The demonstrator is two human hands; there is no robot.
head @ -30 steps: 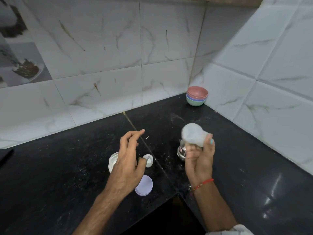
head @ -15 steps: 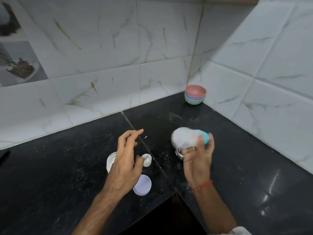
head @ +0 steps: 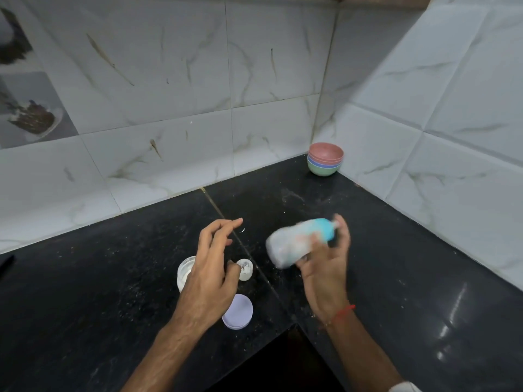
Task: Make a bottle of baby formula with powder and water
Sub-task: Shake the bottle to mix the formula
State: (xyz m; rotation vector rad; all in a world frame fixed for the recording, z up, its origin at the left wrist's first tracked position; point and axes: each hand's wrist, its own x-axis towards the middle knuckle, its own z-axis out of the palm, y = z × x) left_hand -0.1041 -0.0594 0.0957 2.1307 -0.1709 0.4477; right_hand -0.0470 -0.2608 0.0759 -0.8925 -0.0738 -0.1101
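Nearest me, a flat round lilac lid (head: pixel 237 312) lies on the glossy black speckled desk (head: pixel 85 292). Just past it my left hand (head: pixel 210 274) hovers, fingers loose & spread, gripping nothing, over a small round white powder jar (head: pixel 185 271) w/ a little white scoop (head: pixel 245 269) beside. My right hand (head: pixel 325 274) has its grip wrapped round the baby bottle (head: pixel 297 243), tilted sideways, cloudy white body, blue cap end, motion-blurred. Far corner: stacked smooth bowls (head: pixel 325 159), pink on top, against marbled white tiles (head: pixel 175 89).

Glossy black stone counter (head: pixel 424 292), glazed marble-look wall tiles (head: pixel 268 66).
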